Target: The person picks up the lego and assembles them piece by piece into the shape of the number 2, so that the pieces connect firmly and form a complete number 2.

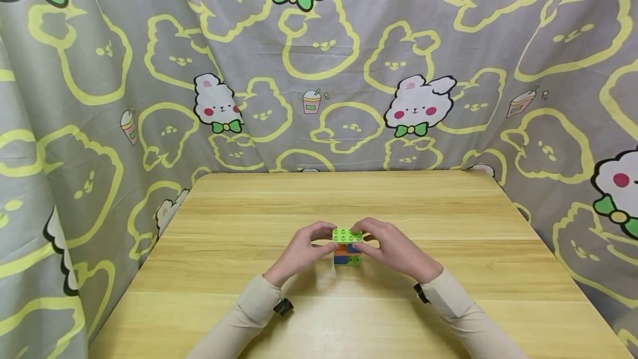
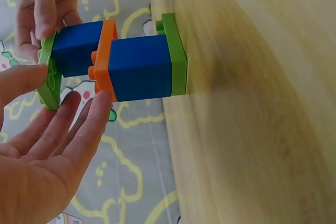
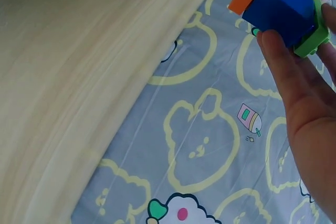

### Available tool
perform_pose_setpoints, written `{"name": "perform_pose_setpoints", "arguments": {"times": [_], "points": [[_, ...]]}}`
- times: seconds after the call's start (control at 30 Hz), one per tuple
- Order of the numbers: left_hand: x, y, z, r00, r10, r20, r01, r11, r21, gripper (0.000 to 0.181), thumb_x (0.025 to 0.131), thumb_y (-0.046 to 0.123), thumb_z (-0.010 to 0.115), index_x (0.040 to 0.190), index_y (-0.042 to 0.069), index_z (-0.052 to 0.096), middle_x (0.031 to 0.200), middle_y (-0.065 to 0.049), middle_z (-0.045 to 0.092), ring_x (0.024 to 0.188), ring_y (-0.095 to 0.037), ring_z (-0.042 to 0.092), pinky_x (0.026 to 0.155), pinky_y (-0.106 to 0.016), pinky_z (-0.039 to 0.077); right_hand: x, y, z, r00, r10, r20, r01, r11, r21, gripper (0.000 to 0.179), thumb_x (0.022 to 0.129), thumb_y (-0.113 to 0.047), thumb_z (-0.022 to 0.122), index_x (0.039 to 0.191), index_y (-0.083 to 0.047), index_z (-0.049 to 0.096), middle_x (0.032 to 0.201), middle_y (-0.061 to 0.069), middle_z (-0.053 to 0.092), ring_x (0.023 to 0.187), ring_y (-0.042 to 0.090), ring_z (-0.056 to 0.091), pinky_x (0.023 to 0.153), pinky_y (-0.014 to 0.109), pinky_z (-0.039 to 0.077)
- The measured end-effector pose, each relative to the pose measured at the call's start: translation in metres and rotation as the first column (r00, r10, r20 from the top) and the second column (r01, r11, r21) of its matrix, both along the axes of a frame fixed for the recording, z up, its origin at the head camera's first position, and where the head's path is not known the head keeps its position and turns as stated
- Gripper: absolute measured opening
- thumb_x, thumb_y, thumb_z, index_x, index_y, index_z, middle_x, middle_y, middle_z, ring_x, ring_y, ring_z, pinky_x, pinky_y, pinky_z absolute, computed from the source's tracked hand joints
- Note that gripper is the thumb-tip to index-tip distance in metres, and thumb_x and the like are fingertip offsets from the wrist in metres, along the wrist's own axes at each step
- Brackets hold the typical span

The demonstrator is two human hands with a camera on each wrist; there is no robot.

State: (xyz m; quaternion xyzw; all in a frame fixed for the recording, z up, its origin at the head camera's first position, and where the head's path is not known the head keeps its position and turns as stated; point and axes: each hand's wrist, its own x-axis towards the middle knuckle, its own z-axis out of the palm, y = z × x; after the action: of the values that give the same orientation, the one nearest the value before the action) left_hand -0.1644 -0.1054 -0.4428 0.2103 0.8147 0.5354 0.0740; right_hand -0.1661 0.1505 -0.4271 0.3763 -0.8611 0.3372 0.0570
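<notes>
A stack of toy building bricks stands upright on the table between both hands. At its foot lies a thin green brick (image 2: 177,59), with a tall blue brick (image 2: 140,69) on its left half. A thin orange brick (image 2: 105,56) comes above, then a second blue brick (image 2: 79,43) on the right side. The top is a flat green brick (image 1: 345,235) with studs. My left hand (image 1: 301,249) holds this top brick's left end between thumb and fingers, one fingertip close by the orange brick. From the right, my right hand (image 1: 397,245) grips its other end.
The stack stands near the middle of a light wooden table (image 1: 349,195). A grey patterned curtain (image 1: 274,43) hangs behind the table and along both sides. Each sleeve cuff carries a small black wrist camera (image 1: 283,307).
</notes>
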Motion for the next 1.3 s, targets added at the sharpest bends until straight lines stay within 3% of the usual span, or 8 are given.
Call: {"name": "perform_pose_setpoints", "arguments": {"times": [0.5,0.73,0.93,1.13,1.3], "points": [[-0.002,0.002,-0.005,0.999,0.001,0.042,-0.004,0.998,0.055,0.035,0.097,0.024,0.073,0.129,0.013,0.064,0.124,-0.006,0.071,0.121,-0.029,0.064,0.103,-0.052,0.050,-0.007,-0.001,-0.012,0.990,0.035,0.136,-0.023,0.996,-0.088,0.030,0.093,-0.011,0.076,0.119,-0.016,0.061,0.117,-0.002,0.068,0.108,0.015,0.068,0.091,0.032,0.059],[-0.001,0.001,-0.005,0.998,0.002,0.068,-0.008,0.996,0.085,0.036,0.097,0.023,0.073,0.130,0.013,0.064,0.124,-0.006,0.071,0.123,-0.029,0.063,0.104,-0.052,0.049,-0.009,-0.001,-0.020,0.973,0.066,0.222,-0.024,0.982,-0.186,0.028,0.096,-0.015,0.073,0.120,-0.020,0.061,0.121,-0.002,0.066,0.114,0.022,0.068,0.091,0.030,0.058],[-0.003,0.001,-0.007,0.997,0.004,0.074,-0.010,0.996,0.090,0.036,0.097,0.023,0.073,0.129,0.013,0.064,0.123,-0.006,0.071,0.123,-0.028,0.063,0.105,-0.053,0.048,-0.011,-0.001,-0.025,0.946,0.097,0.310,-0.015,0.967,-0.255,0.028,0.096,-0.013,0.072,0.120,-0.020,0.059,0.125,0.002,0.064,0.120,0.028,0.064,0.087,0.028,0.059],[-0.002,0.001,-0.007,0.997,0.014,0.071,-0.020,0.996,0.082,0.035,0.096,0.023,0.074,0.129,0.013,0.065,0.122,-0.005,0.072,0.122,-0.028,0.063,0.104,-0.052,0.049,-0.013,0.000,-0.028,0.937,0.109,0.331,-0.005,0.954,-0.301,0.028,0.095,-0.012,0.074,0.119,-0.019,0.062,0.124,0.004,0.064,0.121,0.031,0.063,0.088,0.029,0.059],[-0.002,0.002,-0.007,0.997,0.019,0.072,-0.025,0.996,0.084,0.033,0.096,0.022,0.073,0.127,0.013,0.065,0.121,-0.005,0.072,0.122,-0.027,0.063,0.102,-0.049,0.051,-0.013,0.001,-0.029,0.945,0.098,0.313,0.004,0.951,-0.310,0.027,0.093,-0.013,0.075,0.117,-0.019,0.064,0.123,0.004,0.066,0.119,0.031,0.064,0.084,0.029,0.060]]}}
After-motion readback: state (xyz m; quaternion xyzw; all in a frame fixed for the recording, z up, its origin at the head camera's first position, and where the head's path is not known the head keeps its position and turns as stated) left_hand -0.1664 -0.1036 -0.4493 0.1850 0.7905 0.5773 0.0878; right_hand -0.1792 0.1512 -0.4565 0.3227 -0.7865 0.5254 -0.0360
